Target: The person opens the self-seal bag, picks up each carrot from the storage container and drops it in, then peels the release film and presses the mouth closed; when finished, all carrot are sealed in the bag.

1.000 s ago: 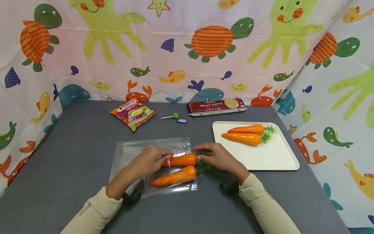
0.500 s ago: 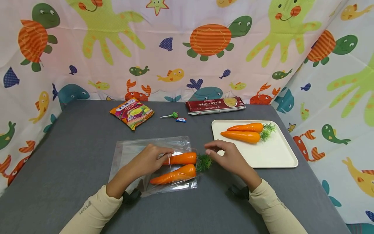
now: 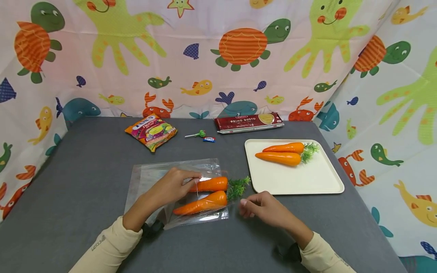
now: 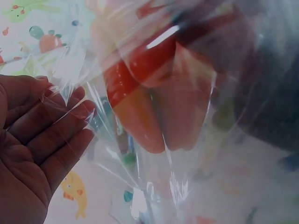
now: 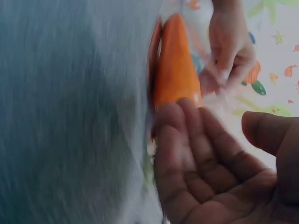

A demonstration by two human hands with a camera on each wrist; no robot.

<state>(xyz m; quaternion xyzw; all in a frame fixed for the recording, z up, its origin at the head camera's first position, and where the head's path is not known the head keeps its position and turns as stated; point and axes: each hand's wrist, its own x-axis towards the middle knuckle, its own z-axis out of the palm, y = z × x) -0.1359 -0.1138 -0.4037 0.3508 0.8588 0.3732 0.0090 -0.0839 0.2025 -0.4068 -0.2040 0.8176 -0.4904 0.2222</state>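
The left hand (image 3: 174, 185) pinches the upper film of the clear bag (image 3: 145, 176), seemingly to hold it off the far carrot (image 3: 213, 184) and near carrot (image 3: 203, 204), which lie inside, tips leftward, their leafy tops (image 3: 238, 187) poking out. The right hand (image 3: 264, 208), fingers loosely curled around nothing, is just beside those tops; farther right, the tray (image 3: 300, 182) seemingly keeps two other carrots (image 3: 281, 158) apart.

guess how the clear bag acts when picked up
The bag is probably floppy, since it creases near the left hand. The carrots inside may slide out if it tips, as their green tops poke out of it.
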